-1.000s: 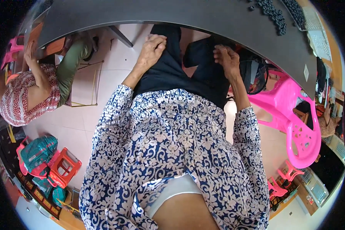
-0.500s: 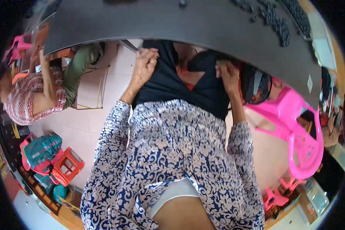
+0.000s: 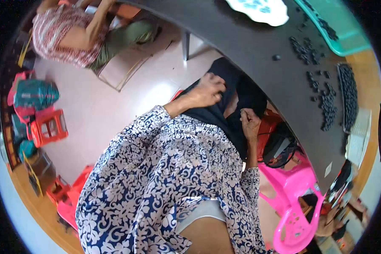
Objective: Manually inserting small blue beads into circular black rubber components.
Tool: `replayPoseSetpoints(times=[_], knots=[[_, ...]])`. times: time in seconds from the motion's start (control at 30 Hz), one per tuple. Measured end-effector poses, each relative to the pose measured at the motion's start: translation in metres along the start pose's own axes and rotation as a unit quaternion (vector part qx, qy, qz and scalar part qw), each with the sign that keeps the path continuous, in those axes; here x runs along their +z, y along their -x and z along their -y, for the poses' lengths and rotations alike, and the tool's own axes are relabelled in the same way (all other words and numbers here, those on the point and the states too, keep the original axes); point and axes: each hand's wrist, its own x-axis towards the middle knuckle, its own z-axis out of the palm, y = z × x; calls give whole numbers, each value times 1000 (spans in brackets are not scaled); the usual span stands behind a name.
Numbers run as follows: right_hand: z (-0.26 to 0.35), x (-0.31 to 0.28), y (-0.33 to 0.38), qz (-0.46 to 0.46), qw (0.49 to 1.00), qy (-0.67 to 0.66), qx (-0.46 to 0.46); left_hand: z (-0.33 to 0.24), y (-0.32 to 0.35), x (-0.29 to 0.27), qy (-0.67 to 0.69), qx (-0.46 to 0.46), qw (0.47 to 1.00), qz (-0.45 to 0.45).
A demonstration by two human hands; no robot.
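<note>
Nearest, at the bottom of the frame, a loose blue-and-white floral cotton blouse (image 3: pixel 169 178) fills the lower centre. Above it, at mid-frame, lies the black cloth over the lap (image 3: pixel 224 110). The left hand (image 3: pixel 207 91) is clenched on its upper left fold, and the right hand (image 3: pixel 250 122) pinches its right edge just below.

To the lower right stands a bright pink plastic chair (image 3: pixel 292 199), with a dark bag (image 3: pixel 279 148) beside the right wrist. A pale glossy tiled floor (image 3: pixel 110 106) spreads left of centre, with a red plastic stool (image 3: pixel 48 127) at the left.

Farther off, a dark curved tabletop (image 3: pixel 249 46) crosses the upper right, strewn with small black beads (image 3: pixel 326 106); a teal tray (image 3: pixel 343 29) sits in the upper right corner. Another person in a red-patterned top (image 3: pixel 59 31) sits at upper left.
</note>
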Motion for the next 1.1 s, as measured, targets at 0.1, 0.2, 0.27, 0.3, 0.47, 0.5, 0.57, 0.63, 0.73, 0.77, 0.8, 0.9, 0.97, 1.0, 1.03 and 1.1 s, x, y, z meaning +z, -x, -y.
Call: replayPoseSetpoints(times=[0.1, 0.2, 0.27, 0.3, 0.47, 0.5, 0.57, 0.63, 0.73, 0.77, 0.8, 0.9, 0.97, 1.0, 1.03, 1.1], knots=[[-10, 7, -14, 43, 999, 6, 17, -51, 4, -8, 88, 43, 976, 192], [-3, 9, -26, 96, 994, 42, 12, -53, 14, 6, 200, 47, 941, 271], [-23, 13, -30, 91, 993, 76, -24, -51, 13, 8, 228, 32, 941, 249], [-35, 13, -30, 78, 989, 107, -63, -50, 12, 8, 253, 28, 935, 246], [-71, 8, -23, 98, 976, 190, -35, -51, 14, 13, 315, 68, 929, 182], [-80, 5, -20, 73, 979, 184, -52, -52, 13, 16, 318, 74, 926, 188], [-78, 0, -20, 94, 977, 185, -39, -48, 13, 21, 322, 76, 924, 190], [-72, -1, -18, 116, 976, 183, -24, -47, 15, 23, 328, 96, 923, 176], [-58, 6, -14, 93, 992, 81, -1, -46, 15, 16, 333, 64, 921, 189], [-52, 8, -16, 105, 993, 51, -19, -48, 18, 14, 325, 50, 925, 191], [-47, 11, -18, 118, 992, 19, -37, -47, 21, 16, 324, 42, 927, 184], [-92, -6, -11, 159, 927, 285, -182, -46, 14, 24, 340, 41, 923, 178], [-91, -1, -12, 174, 941, 262, -125, -44, 16, 19, 331, 47, 926, 176], [-90, 2, -13, 180, 951, 243, -67, -42, 16, 19, 329, 38, 928, 171], [-88, 4, -14, 182, 957, 225, -8, -40, 15, 19, 335, 46, 926, 168], [-82, 5, -19, 182, 959, 188, 106, -41, 22, 14, 333, 52, 928, 161]])
